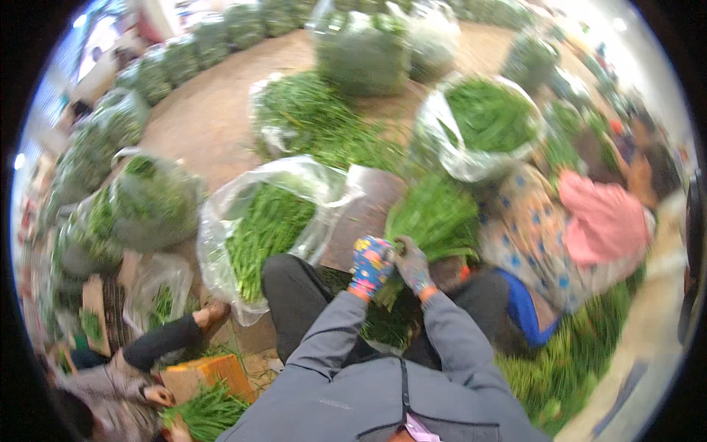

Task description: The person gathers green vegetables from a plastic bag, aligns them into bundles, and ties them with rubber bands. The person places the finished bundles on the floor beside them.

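Both my hands wear patterned gloves and meet over my lap at a bunch of long green leafy stalks [433, 215]. My left hand [372, 265], in a blue flowered glove, is closed around its narrow end. Against it, my right hand [411, 264], in a greyish glove, grips the same bunch; its fingertips are blurred. The leaves fan out up and to the right. Beside my left knee stands an open clear plastic bag [215, 243] with green stalks inside. A dark flat board [362, 215] lies just beyond my hands.
Loose greens [309, 110] are heaped ahead, near a full open bag [436, 138] and closed bags [362, 61]. A person in a pink top [602, 221] sits at right; another person [110, 392] handles greens beside an orange box [221, 375] at lower left. More greens [574, 353] lie at lower right.
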Demonstrator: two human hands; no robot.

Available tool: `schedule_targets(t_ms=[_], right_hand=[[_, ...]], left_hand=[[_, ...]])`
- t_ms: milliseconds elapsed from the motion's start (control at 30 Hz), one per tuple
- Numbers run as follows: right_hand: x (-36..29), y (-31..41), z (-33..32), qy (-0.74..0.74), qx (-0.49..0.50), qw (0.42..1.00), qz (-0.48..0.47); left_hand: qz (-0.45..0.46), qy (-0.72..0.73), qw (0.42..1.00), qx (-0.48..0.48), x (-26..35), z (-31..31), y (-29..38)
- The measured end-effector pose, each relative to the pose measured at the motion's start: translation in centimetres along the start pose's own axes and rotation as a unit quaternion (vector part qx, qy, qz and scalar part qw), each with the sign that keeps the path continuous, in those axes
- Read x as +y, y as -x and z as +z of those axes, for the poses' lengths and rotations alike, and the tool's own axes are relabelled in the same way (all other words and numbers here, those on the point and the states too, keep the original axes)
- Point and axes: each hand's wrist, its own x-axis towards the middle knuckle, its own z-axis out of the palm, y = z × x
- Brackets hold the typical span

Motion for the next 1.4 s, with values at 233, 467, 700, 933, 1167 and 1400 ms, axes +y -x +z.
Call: schedule_targets(t_ms=[233, 467, 700, 933, 1167, 1400], right_hand=[[5.1, -1.0, 2.3, 0.001, -0.006, 0.997, -0.077], [4.9, -1.8, 1.4, -0.209, -0.127, 0.965, 0.095], [3.5, -1.4, 1.4, -0.063, -0.042, 0.993, -0.088], [2.3, 2.7, -2.8, -0.279, -0.026, 0.96, 0.023], [6.0, 2.0, -2.7, -0.282, -0.018, 0.929, 0.24], [9.4, 2.1, 2.3, -0.206, -0.061, 0.963, 0.164]], left_hand=[[-0.02, 0.004, 0.998, 0.051, 1.9, -1.2, 0.3], [-0.199, -0.085, 0.964, -0.154, -0.9, -1.0, 2.8], [-0.245, -0.232, 0.887, -0.316, 2.7, 1.2, 3.7], [-0.352, 0.033, 0.89, -0.287, -0.8, -1.1, 1.9], [-0.418, 0.516, 0.685, -0.298, -5.7, 1.4, 6.5], [-0.365, 0.396, 0.771, -0.341, -1.1, -2.4, 4.2]])
